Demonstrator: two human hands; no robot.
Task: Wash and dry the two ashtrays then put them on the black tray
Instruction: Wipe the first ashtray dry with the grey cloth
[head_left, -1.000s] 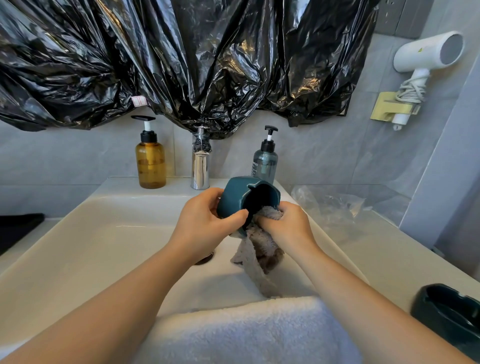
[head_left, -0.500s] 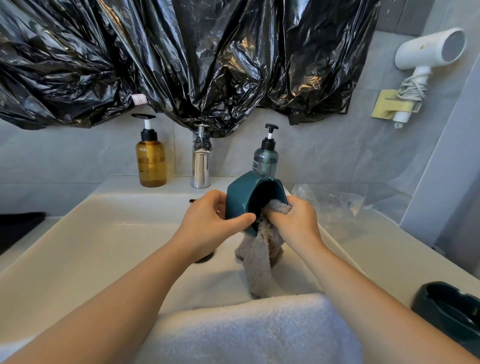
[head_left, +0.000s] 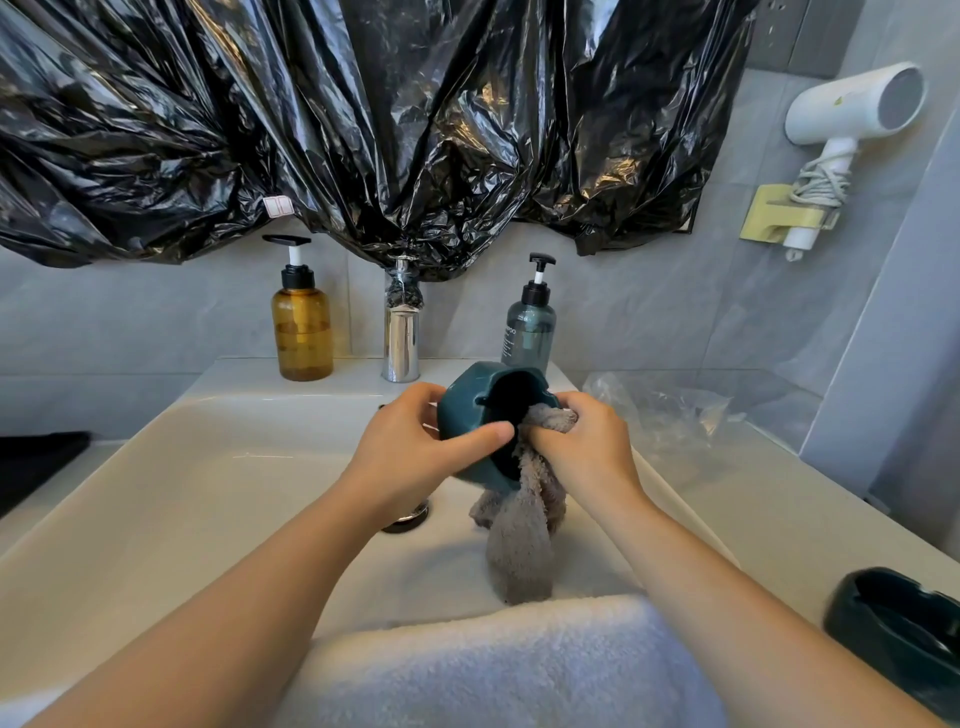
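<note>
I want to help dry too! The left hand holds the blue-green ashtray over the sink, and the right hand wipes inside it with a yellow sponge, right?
Not a yellow sponge. The head view shows the left hand holding the blue-green ashtray over the sink, and the right hand wiping inside it with a grey fluffy cloth.

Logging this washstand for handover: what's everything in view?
held ashtray: 1, teal, above sink
second ashtray: 1, dark, right counter
cloth: 1, grey, pushed into held ashtray
towel: 1, white, sink's front edge
sink: 1, white, centre
amber bottle: 1, amber, left of tap
grey-blue bottle: 1, grey-blue, right of tap
tap: 1, chrome, behind sink
plastic sheet: 1, black, wall
hair dryer: 1, white, right wall
plastic bag: 1, clear, right counter
left hand: 1, grips held ashtray
right hand: 1, grips cloth
</note>
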